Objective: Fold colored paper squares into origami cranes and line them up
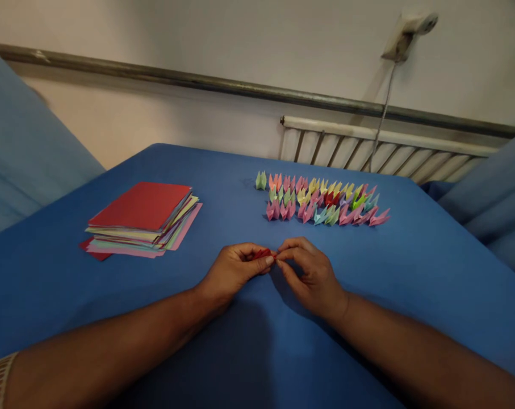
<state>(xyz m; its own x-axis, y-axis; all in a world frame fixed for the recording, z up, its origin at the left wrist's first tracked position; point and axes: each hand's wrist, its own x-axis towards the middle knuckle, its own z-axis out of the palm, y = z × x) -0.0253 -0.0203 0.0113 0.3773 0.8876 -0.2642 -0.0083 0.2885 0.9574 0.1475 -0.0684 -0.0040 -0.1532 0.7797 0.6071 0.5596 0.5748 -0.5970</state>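
Observation:
My left hand (235,268) and my right hand (310,275) meet at the middle of a blue-covered table (410,272). Both pinch a small folded piece of red paper (263,254), mostly hidden by the fingers. A stack of coloured paper sheets (144,220), red on top, lies to the left of my left hand. Beyond my hands, several small folded paper pieces (321,201) in pink, yellow, green and red stand in rows.
A wall with a metal rail (240,88) runs behind the table. A white slatted rail (389,149) stands at the back right, with a wall-mounted device and cord (404,34) above it. Blue fabric (22,147) rises at both sides.

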